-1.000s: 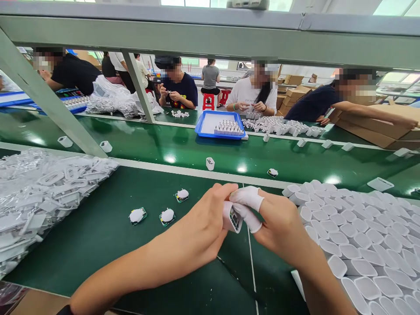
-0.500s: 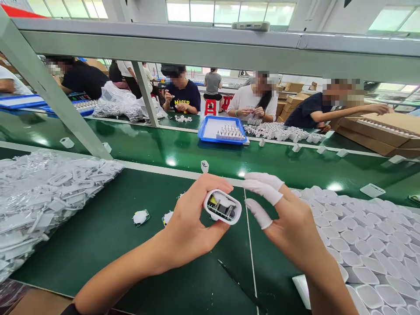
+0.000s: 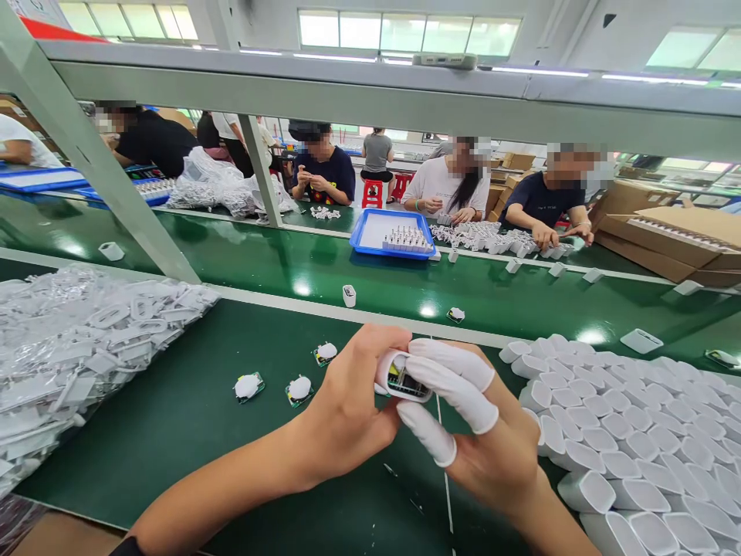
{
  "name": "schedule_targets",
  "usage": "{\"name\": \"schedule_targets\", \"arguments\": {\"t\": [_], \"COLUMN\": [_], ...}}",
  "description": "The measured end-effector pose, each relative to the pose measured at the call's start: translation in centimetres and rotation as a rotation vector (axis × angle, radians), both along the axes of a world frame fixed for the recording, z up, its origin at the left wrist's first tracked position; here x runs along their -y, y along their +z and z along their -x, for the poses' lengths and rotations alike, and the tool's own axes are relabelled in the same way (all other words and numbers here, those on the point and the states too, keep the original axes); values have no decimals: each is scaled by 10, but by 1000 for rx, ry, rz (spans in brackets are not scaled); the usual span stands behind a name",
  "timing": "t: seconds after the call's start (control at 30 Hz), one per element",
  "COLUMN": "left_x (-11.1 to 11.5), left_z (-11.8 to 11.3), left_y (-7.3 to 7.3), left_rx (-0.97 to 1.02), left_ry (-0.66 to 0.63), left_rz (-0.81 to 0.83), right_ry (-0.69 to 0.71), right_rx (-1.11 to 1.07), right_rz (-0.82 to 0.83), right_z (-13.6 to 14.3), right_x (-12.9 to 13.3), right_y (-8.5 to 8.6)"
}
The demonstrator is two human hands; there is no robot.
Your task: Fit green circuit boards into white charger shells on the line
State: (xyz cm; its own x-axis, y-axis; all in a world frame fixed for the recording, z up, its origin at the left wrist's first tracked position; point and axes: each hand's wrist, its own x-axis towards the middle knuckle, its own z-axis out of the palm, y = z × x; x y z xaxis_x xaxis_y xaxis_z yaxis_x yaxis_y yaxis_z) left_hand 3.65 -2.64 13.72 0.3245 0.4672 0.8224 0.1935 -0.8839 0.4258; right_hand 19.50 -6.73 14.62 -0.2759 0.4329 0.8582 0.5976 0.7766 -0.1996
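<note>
My left hand (image 3: 347,401) grips a white charger housing (image 3: 383,374), its open end facing me. Inside the housing a circuit board with yellow and dark parts shows. My right hand (image 3: 480,425), with white finger cots on several fingers, presses its fingertips onto the housing's right side and rim, covering part of the opening. To the left of my hands lie circuit boards with white pads (image 3: 248,387) on the green mat. A thin dark tool (image 3: 402,483), perhaps tweezers, lies below my right hand and is partly hidden.
Rows of white housings (image 3: 631,425) stand at the right; a pile of white plastic parts (image 3: 86,340) lies at the left. Beyond runs a green conveyor (image 3: 278,266) carrying a few pieces. A slanted metal post (image 3: 127,185) rises at the left. Co-workers sit opposite, by a blue tray (image 3: 362,247).
My right hand has moved left and its covered fingers now touch the housing. Pieces on the conveyor have shifted left, and a circuit board shows there. The co-worker at right has drawn an arm back from the box.
</note>
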Motion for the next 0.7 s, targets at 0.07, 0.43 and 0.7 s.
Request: {"name": "schedule_targets", "arguments": {"t": [0.07,0.43,0.7], "left_x": [1,-18,-57], "left_z": [-2,-5,-14], "left_y": [-4,-10,-14], "left_rx": [29,-272,-806], "left_ry": [41,49,202], "left_rz": [1,99,265], "right_ry": [-11,-20,-120], "right_rx": [-43,-83,-179], "right_rz": [-53,175,542], "right_z": [4,-2,-10], "right_x": [-6,-30,-76], "right_y": [-5,-19,-50]}}
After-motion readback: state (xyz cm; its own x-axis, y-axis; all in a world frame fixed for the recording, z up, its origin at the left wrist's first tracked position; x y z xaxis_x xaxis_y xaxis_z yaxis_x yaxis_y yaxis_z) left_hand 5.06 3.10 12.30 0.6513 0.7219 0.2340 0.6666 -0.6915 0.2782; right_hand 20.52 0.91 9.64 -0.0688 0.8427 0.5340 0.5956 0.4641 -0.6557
